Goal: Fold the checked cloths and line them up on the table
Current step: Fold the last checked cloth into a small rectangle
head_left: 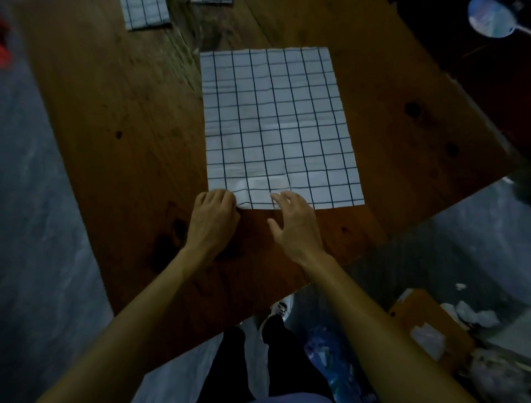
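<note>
A white cloth with a dark grid (281, 126) lies spread flat on the wooden table (115, 120), its long side running away from me. My left hand (214, 215) pinches the cloth's near left corner, which is slightly lifted. My right hand (296, 224) hovers with fingers apart over the near edge, its fingertips touching the cloth. A folded checked cloth (145, 13) lies at the far left of the table, and the edge of another folded cloth (211, 1) shows at the top of the frame.
The table's right edge runs diagonally close to the cloth. On the floor at the right are a cardboard box (431, 325) and crumpled white scraps. A round fan-like object (488, 17) is at the top right. My legs and a shoe show below the table.
</note>
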